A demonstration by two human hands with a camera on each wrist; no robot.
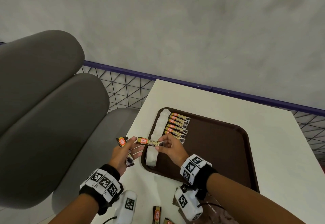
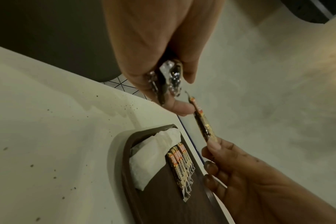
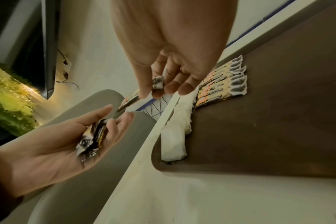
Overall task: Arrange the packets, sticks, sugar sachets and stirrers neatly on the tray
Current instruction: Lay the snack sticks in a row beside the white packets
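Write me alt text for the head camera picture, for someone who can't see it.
A right hand pinches one coffee stick over the left edge of a brown tray, while the left hand holds more sticks. On the tray, a row of sticks lies beside a white strip of sachets.

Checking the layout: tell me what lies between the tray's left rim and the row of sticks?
A row of white sachets lies between the rim and sticks, seen in the head view.

we wear black wristbands [image 1: 112,172] on both bare forearms, each ringed with white blocks [image 1: 193,167] printed with black square codes; white coded camera pods [image 1: 127,206] with black cables hang beneath.
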